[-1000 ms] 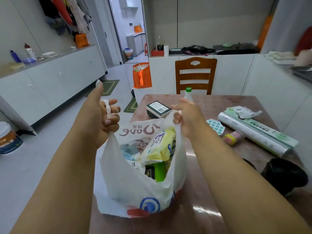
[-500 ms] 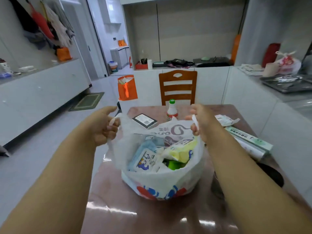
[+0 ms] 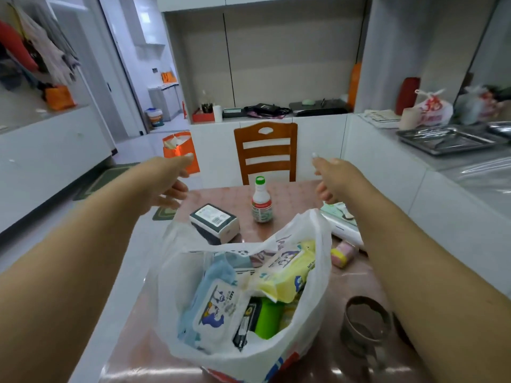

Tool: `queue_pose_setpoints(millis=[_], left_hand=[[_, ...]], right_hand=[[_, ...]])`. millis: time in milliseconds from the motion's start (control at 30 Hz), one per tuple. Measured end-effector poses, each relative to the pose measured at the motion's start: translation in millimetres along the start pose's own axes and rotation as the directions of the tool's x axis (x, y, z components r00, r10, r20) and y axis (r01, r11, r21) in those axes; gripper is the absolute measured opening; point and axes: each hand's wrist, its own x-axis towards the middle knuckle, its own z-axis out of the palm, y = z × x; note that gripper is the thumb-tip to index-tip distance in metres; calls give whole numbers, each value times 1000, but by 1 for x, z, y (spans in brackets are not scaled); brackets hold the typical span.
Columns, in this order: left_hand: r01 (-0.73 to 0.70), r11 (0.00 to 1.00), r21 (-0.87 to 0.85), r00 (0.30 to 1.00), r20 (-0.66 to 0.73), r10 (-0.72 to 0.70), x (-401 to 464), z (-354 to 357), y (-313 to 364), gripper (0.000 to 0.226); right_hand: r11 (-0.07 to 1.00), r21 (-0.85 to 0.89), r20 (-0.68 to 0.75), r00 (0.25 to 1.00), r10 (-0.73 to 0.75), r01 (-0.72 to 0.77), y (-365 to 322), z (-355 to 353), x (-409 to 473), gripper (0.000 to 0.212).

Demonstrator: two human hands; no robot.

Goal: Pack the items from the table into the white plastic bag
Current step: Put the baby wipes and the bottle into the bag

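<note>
The white plastic bag (image 3: 313, 313) stands open on the brown table (image 3: 301, 194), close to me. Inside it lie a blue wipes pack (image 3: 218, 308), a yellow pack (image 3: 287, 275) and a green item (image 3: 269, 317). My left hand (image 3: 171, 183) and my right hand (image 3: 329, 178) are both stretched forward above the far half of the table, beyond the bag. Their fingers are loose and hold nothing. Between them stands a small bottle with a green cap (image 3: 261, 201). A dark box with a white label (image 3: 214, 221) lies left of the bottle.
A long roll box (image 3: 343, 225) and a small pink and yellow item (image 3: 343, 252) lie right of the bag. A dark round container (image 3: 365, 319) sits at the near right. A wooden chair (image 3: 265, 150) stands behind the table, and an orange bag (image 3: 179, 150) on the floor.
Both hands have let go of the bag's handles and moved forward and apart over the table. The bag's mouth has dropped open and its handles have fallen.
</note>
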Motion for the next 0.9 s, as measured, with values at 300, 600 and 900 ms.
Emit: queue_pose_setpoints(millis=[300,600,900], left_hand=[[106,994,36,927,357,-112,125,63,-17,43],[180,981,-69,877,463,-129,199,115,-68,35],[149,984,-94,877,472,-88,183,105,-73,31]], right_hand=[[980,-176,223,966,128,-89,7,63,106,46],[788,-546,378,923,-72,285,24,160,208,73],[535,-766,347,930,-121,356,16,163,192,35]])
